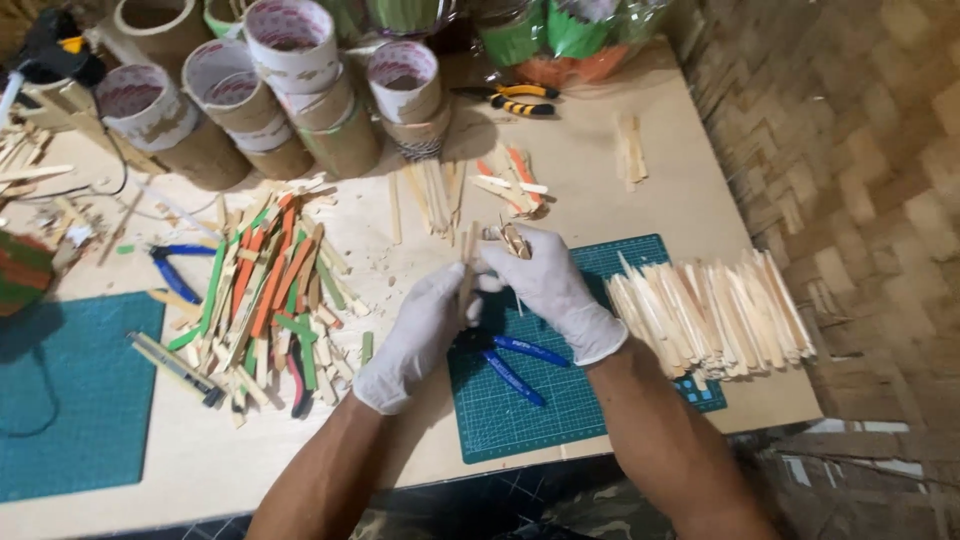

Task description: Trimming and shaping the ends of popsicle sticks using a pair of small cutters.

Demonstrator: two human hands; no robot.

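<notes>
Head view, looking down at a pale worktop [600, 160] with two gloved hands at centre. Left hand [420, 335] curled round a plain wooden stick [466, 270], fingers pressed together on its lower part, stick upright and rising above the fist. Right hand [548, 285] closed too, pinching a small bundle of short stick pieces [514, 240] at the fingertips, just beside the top of the upright stick; touching it or not, cannot tell. Directly beneath both hands, a green cutting mat [560, 400], with blue-handled pliers [510, 360] lying on it just under the left wrist. Right of the right hand, a thick fan of plain cut sticks [715, 320], partly on the mat. Left of the left hand, a loose heap of green, orange and plain sticks [270, 290], with a second pair of blue-handled pliers [175, 265] beyond it. Beyond the hands, cardboard tubes [300, 90] and a yellow-and-black tool [515, 100].

Judged from this: best done with the stick held firm low down, wrists kept over the mat, the small pieces gripped near their ends so none slip, and the pliers left within easy reach below.
</notes>
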